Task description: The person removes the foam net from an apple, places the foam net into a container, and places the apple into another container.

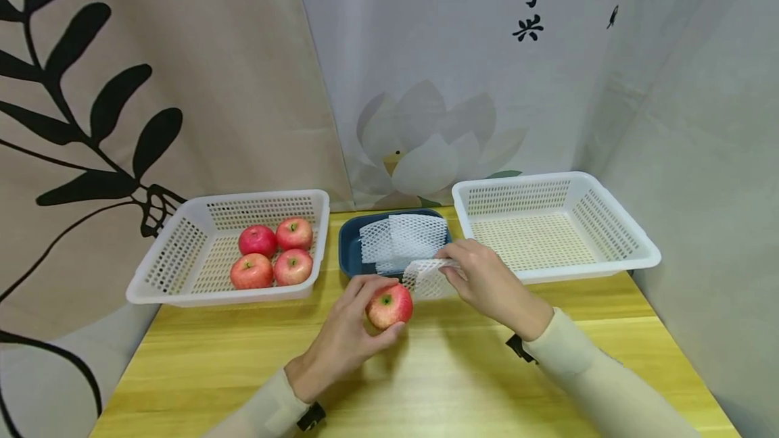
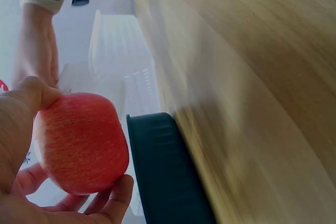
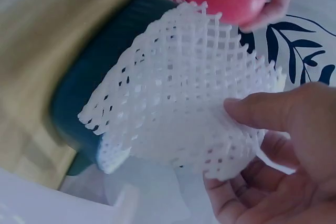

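Observation:
A red apple (image 1: 390,307) is held above the table by my left hand (image 1: 348,325), fingers and thumb curled round it. In the left wrist view the same apple (image 2: 84,143) fills the grasp. My right hand (image 1: 487,284) pinches a white foam net sleeve (image 1: 428,278) between thumb and fingers, just right of the apple. The right wrist view shows this net (image 3: 173,93) spread wide at its far end, with the apple beyond it, apart from it. Behind the hands, more foam nets (image 1: 404,238) lie in a dark blue tray (image 1: 348,249).
At the left stands a white perforated basket (image 1: 182,293) with several apples (image 1: 252,271) in it. Another white basket (image 1: 621,265) stands at the right, no fruit visible inside. A curtain (image 1: 426,53) hangs behind the wooden table (image 1: 243,357).

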`<state>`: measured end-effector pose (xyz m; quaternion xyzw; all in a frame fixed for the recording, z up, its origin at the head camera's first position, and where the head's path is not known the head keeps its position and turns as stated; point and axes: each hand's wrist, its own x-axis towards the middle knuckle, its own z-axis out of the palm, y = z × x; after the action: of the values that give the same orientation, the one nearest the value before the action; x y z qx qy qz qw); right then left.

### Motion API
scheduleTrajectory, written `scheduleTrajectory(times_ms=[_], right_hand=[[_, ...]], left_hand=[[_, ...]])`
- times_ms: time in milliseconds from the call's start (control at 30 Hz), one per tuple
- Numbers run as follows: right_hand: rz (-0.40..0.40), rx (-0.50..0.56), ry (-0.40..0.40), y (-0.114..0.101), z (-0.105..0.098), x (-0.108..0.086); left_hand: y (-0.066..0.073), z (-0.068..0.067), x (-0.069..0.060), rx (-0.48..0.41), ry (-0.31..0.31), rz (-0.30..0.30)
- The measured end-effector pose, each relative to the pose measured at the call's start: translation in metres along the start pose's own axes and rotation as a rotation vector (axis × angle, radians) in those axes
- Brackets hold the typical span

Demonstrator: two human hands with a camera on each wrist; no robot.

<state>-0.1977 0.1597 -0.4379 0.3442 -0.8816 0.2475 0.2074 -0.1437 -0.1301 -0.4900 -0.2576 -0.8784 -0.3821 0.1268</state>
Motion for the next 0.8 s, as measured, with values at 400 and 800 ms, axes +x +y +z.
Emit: scheduleTrajectory(times_ms=[400, 800], right_hand=[[0.078, -0.067, 0.11, 0.0, 0.006, 0.057], [0.106, -0.139, 0.167, 0.001, 0.035, 0.094]], left_hand=[[-0.006, 0.006, -0.006, -0.003, -0.022, 0.012], [-0.006, 0.004, -0.005, -0.005, -0.028, 0.022]])
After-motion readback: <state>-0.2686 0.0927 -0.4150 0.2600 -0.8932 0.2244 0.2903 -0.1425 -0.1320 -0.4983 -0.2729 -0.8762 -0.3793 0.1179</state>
